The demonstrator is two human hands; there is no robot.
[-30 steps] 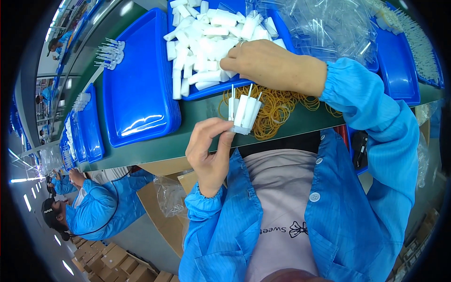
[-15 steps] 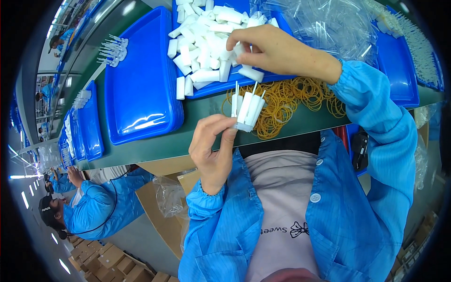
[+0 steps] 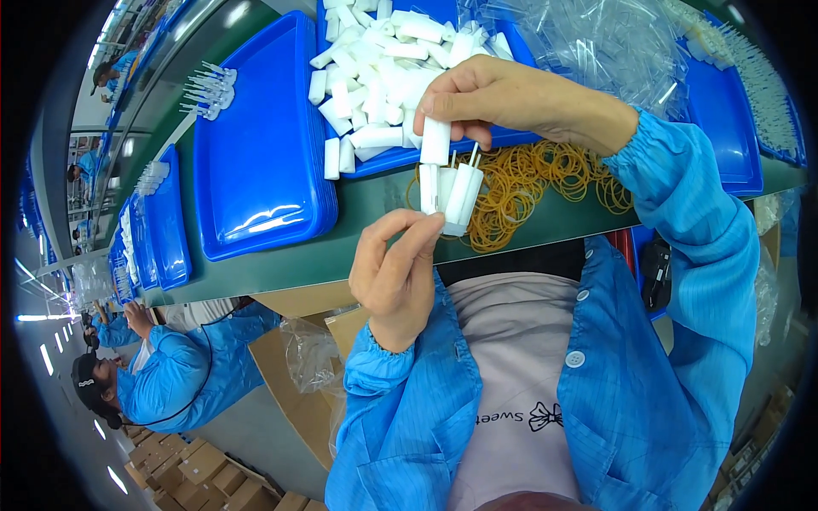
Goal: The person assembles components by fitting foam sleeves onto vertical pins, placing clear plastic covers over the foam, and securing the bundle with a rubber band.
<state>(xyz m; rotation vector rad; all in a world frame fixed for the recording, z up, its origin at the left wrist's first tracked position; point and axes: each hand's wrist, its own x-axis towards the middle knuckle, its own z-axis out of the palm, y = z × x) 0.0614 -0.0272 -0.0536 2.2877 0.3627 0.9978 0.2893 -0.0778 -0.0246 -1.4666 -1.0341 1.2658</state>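
Observation:
Between the thumb and fingers of my left hand (image 3: 396, 277) is the base of a small pronged plastic holder (image 3: 456, 228), its thin prongs pointing away from me. Several of its prongs carry white foam sleeves (image 3: 464, 194). My right hand (image 3: 494, 98) pinches another white foam sleeve (image 3: 435, 141) just above the holder's left side, in line with a prong there; whether the prong has entered it cannot be made out. Behind my hands, a heap of white foam sleeves (image 3: 371, 81) lies on a blue tray (image 3: 517, 44).
Yellow rubber bands (image 3: 511, 192) are piled on the green table (image 3: 375, 226) close to my right hand. Stacked blue trays (image 3: 256, 162) stand left, with a pronged cluster (image 3: 210, 91) on their far edge. Clear plastic tubes (image 3: 588, 51) lie far right. A co-worker (image 3: 170, 366) sits left.
My right hand has come from the foam heap toward me, bringing one foam sleeve over the holder's left side. My left hand has shifted slightly right with the holder.

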